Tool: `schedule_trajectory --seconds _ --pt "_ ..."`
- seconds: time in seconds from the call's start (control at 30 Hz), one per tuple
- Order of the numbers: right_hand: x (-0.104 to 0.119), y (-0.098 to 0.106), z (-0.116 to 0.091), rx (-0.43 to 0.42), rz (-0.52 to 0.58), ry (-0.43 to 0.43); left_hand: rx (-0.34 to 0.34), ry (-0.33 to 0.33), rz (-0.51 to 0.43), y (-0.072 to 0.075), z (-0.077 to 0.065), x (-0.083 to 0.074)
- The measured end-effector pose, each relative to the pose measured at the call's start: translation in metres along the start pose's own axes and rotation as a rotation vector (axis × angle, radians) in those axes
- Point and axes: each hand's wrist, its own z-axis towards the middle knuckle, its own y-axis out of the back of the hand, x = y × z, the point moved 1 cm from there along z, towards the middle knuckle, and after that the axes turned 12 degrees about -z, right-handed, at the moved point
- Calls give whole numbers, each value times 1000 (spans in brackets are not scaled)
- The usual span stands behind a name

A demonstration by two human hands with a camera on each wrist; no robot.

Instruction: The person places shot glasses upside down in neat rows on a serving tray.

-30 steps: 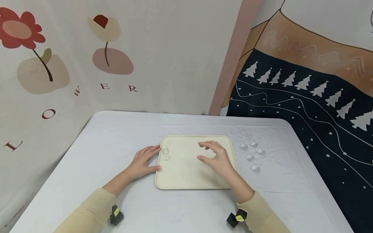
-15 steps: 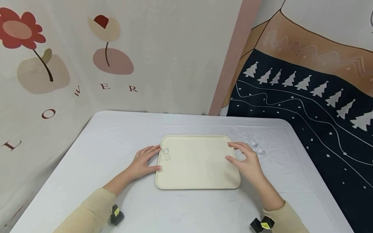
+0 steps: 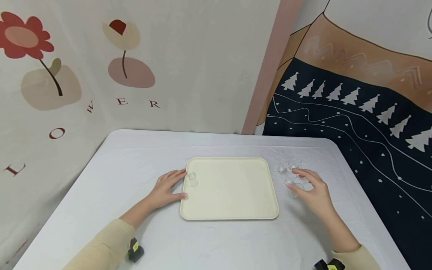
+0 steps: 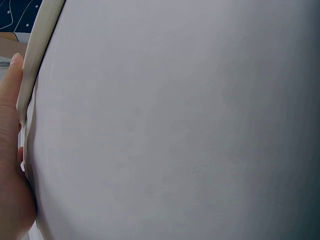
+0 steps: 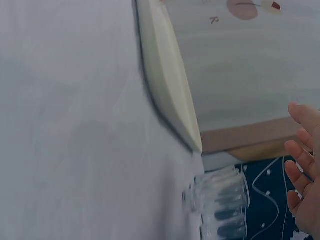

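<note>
A cream rectangular tray (image 3: 233,191) lies on the white-covered table. Near its left rim stands one small clear cup (image 3: 192,178). My left hand (image 3: 166,189) rests at the tray's left edge, fingers and thumb spread apart against the rim. Several more small clear cups (image 3: 281,167) stand grouped to the right of the tray. Over that group is my right hand (image 3: 315,193), thumb and fingers parted with nothing held; it hides part of some cups. In the right wrist view the clear cups (image 5: 225,200) appear low, left of the right hand (image 5: 305,165).
The white tablecloth (image 3: 216,243) covers the table around the tray. Behind it hangs a pale flower-printed curtain (image 3: 189,67), with a dark tree-printed cloth (image 3: 354,123) on the right. A small black device (image 3: 135,251) sits at the left wrist.
My right hand has moved from above the tray, across its right edge, to the cups on the right. The left hand and the cup on the tray stay in place.
</note>
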Motion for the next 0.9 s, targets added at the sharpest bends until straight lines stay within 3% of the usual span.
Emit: schedule_trajectory --seconds 0.27,0.47,0.9 --pt "-30 10 -8 29 -64 -38 -5 -10 6 -1 0 2" --pt "-47 11 -15 128 -77 -47 -3 -5 7 -1 0 1" --pt "-70 0 -24 248 -120 -62 3 12 14 -1 0 0"
